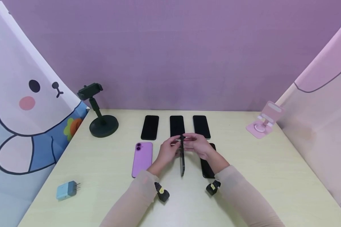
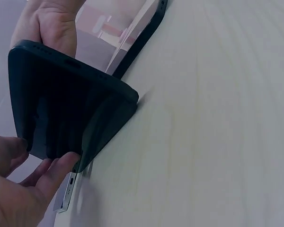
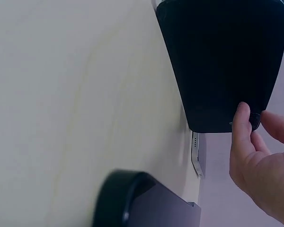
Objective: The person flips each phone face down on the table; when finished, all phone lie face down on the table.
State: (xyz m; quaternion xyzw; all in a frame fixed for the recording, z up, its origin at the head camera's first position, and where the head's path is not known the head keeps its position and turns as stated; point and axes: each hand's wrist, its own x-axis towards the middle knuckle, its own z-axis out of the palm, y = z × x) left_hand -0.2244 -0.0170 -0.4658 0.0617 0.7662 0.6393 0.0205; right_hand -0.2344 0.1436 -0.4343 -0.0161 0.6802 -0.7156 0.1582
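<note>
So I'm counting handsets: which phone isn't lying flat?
The dark phone held on edge between both hands; the other five lie flat on the table.

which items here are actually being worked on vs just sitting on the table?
In hand:
- dark phone, stood on its long edge
- left hand and right hand, both holding it at its far end

Lying about:
- purple phone
- three black phones in the back row
- black phone under the right forearm
- black stand
- pink stand
- blue charger
</note>
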